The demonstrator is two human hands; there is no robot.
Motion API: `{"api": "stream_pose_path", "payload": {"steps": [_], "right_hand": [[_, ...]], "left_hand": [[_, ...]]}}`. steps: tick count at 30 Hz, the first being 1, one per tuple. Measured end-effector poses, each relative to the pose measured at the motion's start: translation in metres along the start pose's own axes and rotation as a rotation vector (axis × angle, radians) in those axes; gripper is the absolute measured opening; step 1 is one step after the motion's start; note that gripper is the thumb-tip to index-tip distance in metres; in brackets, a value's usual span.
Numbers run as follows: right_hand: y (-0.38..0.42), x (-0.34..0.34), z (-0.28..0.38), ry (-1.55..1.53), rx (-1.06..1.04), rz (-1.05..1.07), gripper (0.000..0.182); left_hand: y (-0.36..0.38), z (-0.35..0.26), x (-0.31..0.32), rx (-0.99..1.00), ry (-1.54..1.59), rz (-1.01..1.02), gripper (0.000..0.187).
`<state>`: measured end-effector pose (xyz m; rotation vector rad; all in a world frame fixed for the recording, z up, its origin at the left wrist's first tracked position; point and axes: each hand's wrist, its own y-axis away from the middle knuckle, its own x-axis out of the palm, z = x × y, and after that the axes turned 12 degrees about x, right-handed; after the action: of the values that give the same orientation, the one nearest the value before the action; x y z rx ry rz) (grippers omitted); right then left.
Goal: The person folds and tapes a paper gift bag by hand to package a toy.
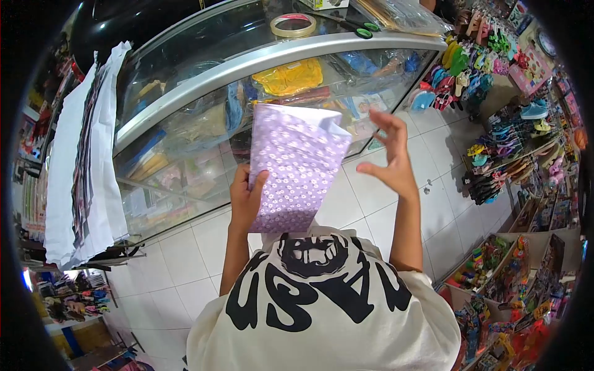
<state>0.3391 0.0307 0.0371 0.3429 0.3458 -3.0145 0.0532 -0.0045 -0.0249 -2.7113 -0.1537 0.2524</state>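
A bag-shaped fold of purple wrapping paper (297, 170) with small white flowers is held upright in front of my chest. Its white inner side shows at the top, where the upper right corner gapes. My left hand (246, 196) grips the left edge low down, thumb on the front and the other fingers behind. To the right of the paper, my right hand (392, 157) is raised in the air, apart from it, fingers curved and thumb spread, with nothing in it.
Ahead stands a glass display counter (204, 93) holding packaged clothes. A tape roll (293, 25) and green-handled scissors (364, 29) lie on top. Stacked white paper sheets (102, 185) are at left. Sandals (458, 68) hang at right; toy bins (495, 266) stand lower right.
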Motion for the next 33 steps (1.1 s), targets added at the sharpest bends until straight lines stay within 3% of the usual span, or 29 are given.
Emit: {"api": "stream_pose_path", "payload": {"steps": [3,6,9,11,12,16,19,21,25,27,28,31,33], "right_hand": [[0.014,0.022,-0.041,-0.183,-0.018,0.207,0.087],[0.020,0.051,-0.046,-0.213,-0.007,0.285,0.071],[0.017,0.062,-0.055,-0.166,0.073,0.261,0.057],[0.016,0.068,-0.068,-0.334,0.140,0.156,0.050],[0.013,0.071,-0.059,-0.450,0.054,0.105,0.054],[0.014,0.073,-0.057,-0.530,0.176,0.090,0.062],[0.015,0.067,-0.059,-0.506,0.224,0.133,0.069],[0.018,0.061,-0.064,-0.459,0.225,0.208,0.074],[0.016,0.061,-0.059,-0.349,0.203,0.325,0.064],[0.010,0.062,-0.049,-0.375,0.171,0.311,0.058],[0.006,0.062,-0.034,-0.552,0.241,0.298,0.043],[-0.006,0.060,-0.036,-0.492,0.313,0.224,0.031],[-0.007,0.065,-0.033,-0.486,0.239,0.213,0.024]], "left_hand": [[0.007,0.018,0.000,0.014,0.165,-0.106,0.018],[0.014,0.014,0.011,-0.056,0.267,-0.133,0.019],[0.024,0.012,0.024,-0.034,0.289,-0.149,0.023],[0.025,0.007,0.030,0.018,0.243,-0.145,0.027],[0.027,0.011,0.027,-0.080,0.233,-0.114,0.033],[0.023,0.015,0.026,-0.265,0.320,-0.077,0.038],[0.012,0.022,0.024,-0.023,0.377,-0.062,0.045],[0.002,0.010,0.020,-0.092,0.411,-0.081,0.047],[-0.010,-0.003,0.008,-0.270,0.330,0.021,0.043],[-0.008,-0.001,0.009,-0.218,0.340,0.016,0.038],[-0.007,0.000,0.010,-0.188,0.364,0.017,0.038],[-0.008,-0.001,0.008,-0.155,0.346,0.061,0.037],[-0.013,-0.005,0.007,-0.170,0.309,0.036,0.034]]}}
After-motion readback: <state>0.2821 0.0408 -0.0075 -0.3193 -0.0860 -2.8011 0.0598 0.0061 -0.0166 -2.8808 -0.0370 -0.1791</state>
